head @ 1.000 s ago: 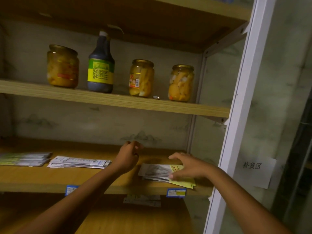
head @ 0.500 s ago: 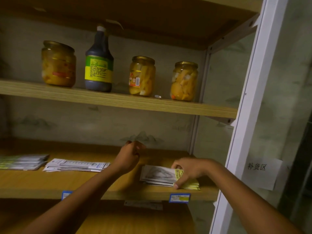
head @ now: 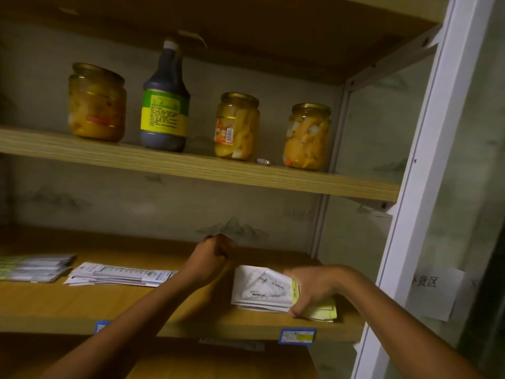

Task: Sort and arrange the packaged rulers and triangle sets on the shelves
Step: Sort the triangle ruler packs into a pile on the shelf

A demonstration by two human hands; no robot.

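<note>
Squaring the triangle-set stack (head: 262, 289) with right hand (head: 308, 292) curled round it.
Left hand (head: 211, 259) fisted beside stack, seemingly empty; next, aligning edges.

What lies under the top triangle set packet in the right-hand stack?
More flat packets lie stacked under the top triangle set packet, only their edges showing. The right hand covers the stack's right part.

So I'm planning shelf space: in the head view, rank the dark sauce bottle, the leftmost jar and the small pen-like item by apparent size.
1. dark sauce bottle, tallest
2. leftmost jar, shorter but wide and slightly nearer, so a close call
3. small pen-like item, by far the smallest
</note>
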